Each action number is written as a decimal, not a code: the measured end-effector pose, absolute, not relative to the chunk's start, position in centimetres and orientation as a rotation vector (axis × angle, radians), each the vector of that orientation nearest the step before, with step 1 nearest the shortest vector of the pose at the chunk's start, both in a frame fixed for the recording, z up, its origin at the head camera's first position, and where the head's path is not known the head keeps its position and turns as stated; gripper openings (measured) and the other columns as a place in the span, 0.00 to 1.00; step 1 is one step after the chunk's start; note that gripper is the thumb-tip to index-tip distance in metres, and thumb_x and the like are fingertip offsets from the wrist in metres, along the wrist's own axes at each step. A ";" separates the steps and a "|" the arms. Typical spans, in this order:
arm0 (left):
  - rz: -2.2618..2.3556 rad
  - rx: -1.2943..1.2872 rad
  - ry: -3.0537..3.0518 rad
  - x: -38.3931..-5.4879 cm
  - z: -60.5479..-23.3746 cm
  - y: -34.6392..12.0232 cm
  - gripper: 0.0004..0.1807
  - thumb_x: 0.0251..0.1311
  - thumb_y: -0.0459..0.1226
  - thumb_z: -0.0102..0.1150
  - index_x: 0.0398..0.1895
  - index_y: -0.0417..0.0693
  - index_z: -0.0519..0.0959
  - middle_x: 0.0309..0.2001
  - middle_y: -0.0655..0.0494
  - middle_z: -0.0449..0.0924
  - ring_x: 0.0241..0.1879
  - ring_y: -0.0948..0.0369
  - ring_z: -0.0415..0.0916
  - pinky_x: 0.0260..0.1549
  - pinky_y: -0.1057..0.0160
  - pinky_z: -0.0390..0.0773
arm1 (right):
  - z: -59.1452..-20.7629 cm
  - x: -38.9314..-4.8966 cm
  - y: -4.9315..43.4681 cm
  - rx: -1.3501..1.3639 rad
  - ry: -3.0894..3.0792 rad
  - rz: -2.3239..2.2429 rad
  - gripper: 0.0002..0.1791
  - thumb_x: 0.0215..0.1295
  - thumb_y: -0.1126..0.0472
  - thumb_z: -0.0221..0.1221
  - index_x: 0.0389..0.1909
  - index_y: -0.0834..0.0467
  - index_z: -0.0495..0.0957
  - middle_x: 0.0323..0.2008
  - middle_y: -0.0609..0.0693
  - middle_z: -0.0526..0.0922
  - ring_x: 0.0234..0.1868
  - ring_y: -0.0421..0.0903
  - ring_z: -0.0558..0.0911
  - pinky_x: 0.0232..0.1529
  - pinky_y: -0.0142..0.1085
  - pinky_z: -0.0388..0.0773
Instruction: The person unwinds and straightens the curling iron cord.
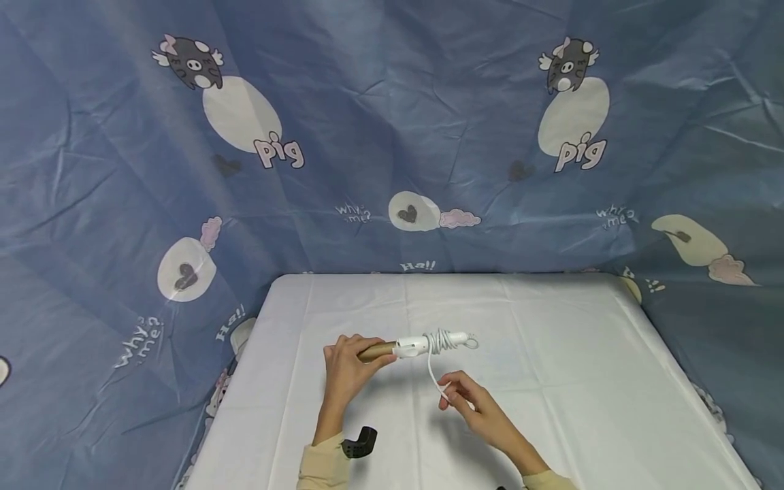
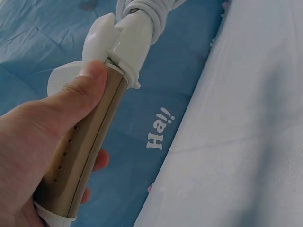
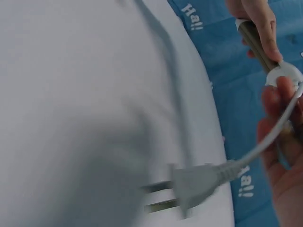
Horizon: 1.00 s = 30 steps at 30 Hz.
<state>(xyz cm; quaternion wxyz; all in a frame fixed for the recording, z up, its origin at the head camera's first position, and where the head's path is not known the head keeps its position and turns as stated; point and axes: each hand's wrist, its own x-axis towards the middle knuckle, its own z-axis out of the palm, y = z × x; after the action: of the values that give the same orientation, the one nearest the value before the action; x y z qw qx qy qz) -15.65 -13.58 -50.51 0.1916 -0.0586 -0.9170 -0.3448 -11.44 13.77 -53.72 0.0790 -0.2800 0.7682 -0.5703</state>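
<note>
A curling iron (image 1: 412,346) with a gold barrel (image 2: 98,142) and a white handle is held above the table, lying roughly sideways. My left hand (image 1: 348,371) grips the barrel, its thumb along the top near the white clamp lever (image 2: 98,38) and its fingertips showing on the far side. Several turns of white power cord (image 1: 439,341) wrap the handle. From these turns a loose length runs down to my right hand (image 1: 480,408), which holds it between curled fingers and thumb. Beyond those fingers the two-pin plug (image 3: 195,185) dangles, blurred, in the right wrist view.
Under both hands is a table (image 1: 551,333) spread with a creased white cloth. Blue printed fabric (image 1: 367,150) hangs behind it and along both sides, reaching close to the table edges. A black wrist device (image 1: 360,442) sits at the left sleeve.
</note>
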 end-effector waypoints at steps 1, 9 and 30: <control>-0.954 -0.171 -2.576 -15.6 -50.5 -13.6 0.23 0.38 0.62 0.70 0.37 0.63 0.86 0.29 0.66 0.82 0.28 0.65 0.61 0.37 0.60 0.49 | -53.7 -11.6 13.6 -0.798 2.280 -1.699 0.14 0.76 0.59 0.41 0.59 0.52 0.66 0.32 0.49 0.82 0.37 0.44 0.82 0.47 0.34 0.75; -0.860 -0.207 -2.582 -15.5 -50.5 -13.4 0.22 0.37 0.61 0.70 0.36 0.64 0.86 0.28 0.65 0.82 0.28 0.65 0.62 0.36 0.60 0.50 | -50.5 -12.1 11.2 -0.656 2.258 -1.639 0.19 0.77 0.55 0.38 0.64 0.51 0.65 0.34 0.54 0.83 0.35 0.49 0.85 0.43 0.37 0.78; -0.823 -0.232 -2.634 -15.2 -51.1 -12.4 0.23 0.34 0.61 0.72 0.36 0.65 0.86 0.27 0.66 0.81 0.27 0.66 0.62 0.35 0.61 0.50 | -49.5 -14.1 11.6 -0.848 2.814 -1.297 0.10 0.72 0.55 0.51 0.28 0.46 0.74 0.17 0.34 0.66 0.16 0.30 0.63 0.19 0.26 0.63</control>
<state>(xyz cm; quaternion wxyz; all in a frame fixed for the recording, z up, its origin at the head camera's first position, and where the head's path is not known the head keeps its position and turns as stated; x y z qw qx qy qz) -15.21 -12.39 -51.11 0.1850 -0.0823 -0.9347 -0.2921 -14.12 11.61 -49.53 -0.0354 -0.2637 0.8755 -0.4034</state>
